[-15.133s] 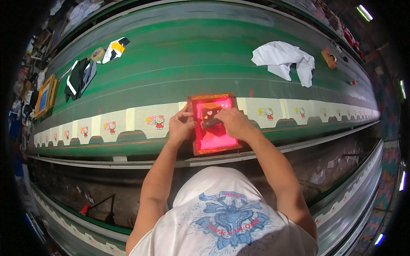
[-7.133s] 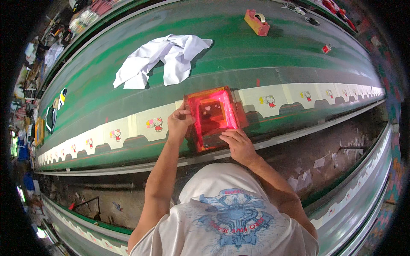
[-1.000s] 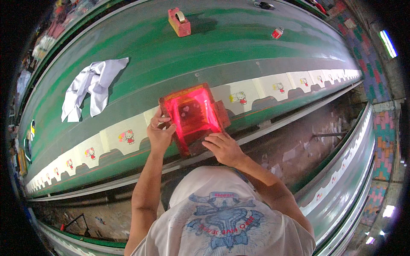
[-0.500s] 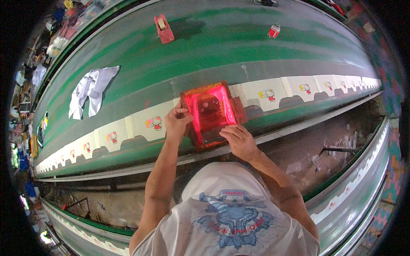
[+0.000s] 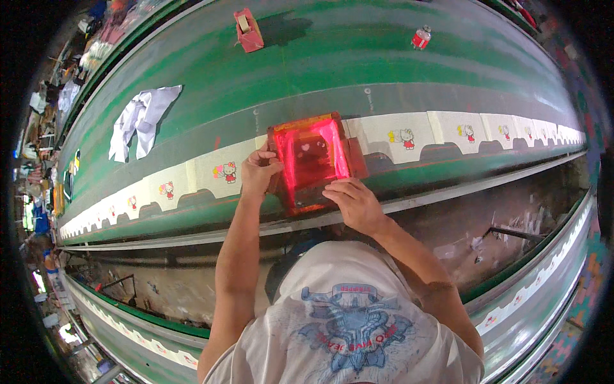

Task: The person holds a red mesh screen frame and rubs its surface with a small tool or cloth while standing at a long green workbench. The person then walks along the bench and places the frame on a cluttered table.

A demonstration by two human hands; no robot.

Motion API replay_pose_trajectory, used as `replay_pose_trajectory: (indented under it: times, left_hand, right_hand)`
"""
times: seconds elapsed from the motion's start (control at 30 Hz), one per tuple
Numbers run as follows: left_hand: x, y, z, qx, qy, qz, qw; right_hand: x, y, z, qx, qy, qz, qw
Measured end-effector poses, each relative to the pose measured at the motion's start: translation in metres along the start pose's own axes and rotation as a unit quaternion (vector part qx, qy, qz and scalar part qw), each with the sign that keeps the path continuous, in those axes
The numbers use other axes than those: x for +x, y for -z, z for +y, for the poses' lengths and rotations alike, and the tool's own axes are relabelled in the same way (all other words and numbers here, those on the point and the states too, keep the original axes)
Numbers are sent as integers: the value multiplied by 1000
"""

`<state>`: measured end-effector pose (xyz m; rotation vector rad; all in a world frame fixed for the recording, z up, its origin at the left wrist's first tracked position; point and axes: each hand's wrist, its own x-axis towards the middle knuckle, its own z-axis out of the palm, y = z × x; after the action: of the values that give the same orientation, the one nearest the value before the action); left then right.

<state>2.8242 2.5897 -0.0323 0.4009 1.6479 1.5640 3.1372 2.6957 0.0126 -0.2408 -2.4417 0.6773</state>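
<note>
A small screen-printing frame (image 5: 304, 120) with an orange-brown rim and glossy pink-red mesh lies across the row of white fabric pieces (image 5: 377, 131) on the green table. My left hand (image 5: 261, 171) pinches its left edge, thumb and fingers together. At its near right corner, my right hand (image 5: 353, 201) has closed fingertips on the edge. The pieces on either side bear a small printed cartoon cat in red, with yellow or pink shapes beside it. What lies beneath the frame shows only dimly through the red mesh.
A red tape dispenser (image 5: 248, 31) stands at the far side of the long green table (image 5: 320, 70). Farther right is a small red-labelled bottle (image 5: 421, 38). A crumpled white cloth (image 5: 142, 121) lies left. Behind the near table edge runs a littered floor (image 5: 441, 237), with another table beyond.
The view has shifted slightly, so the table things sit a little higher in it. Both hands stay at the frame; the right fingers have slid slightly left along its near edge.
</note>
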Motion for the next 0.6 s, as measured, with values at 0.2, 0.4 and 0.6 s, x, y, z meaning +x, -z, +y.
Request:
replay_pose_trajectory:
  times: [0.2,0.4,0.6]
  left_hand:
    - [2,6,-10,-41,-47,-15,998]
    - [5,-1,-9,26,19,29,999]
    - [-1,-4,2,6,19,-4,1000]
  right_hand:
    - [17,9,-9,-1,-12,-23,1000]
    - [34,1,-19,-26,-6,-28,999]
    - [46,10,-26,-75,-33,-79,993]
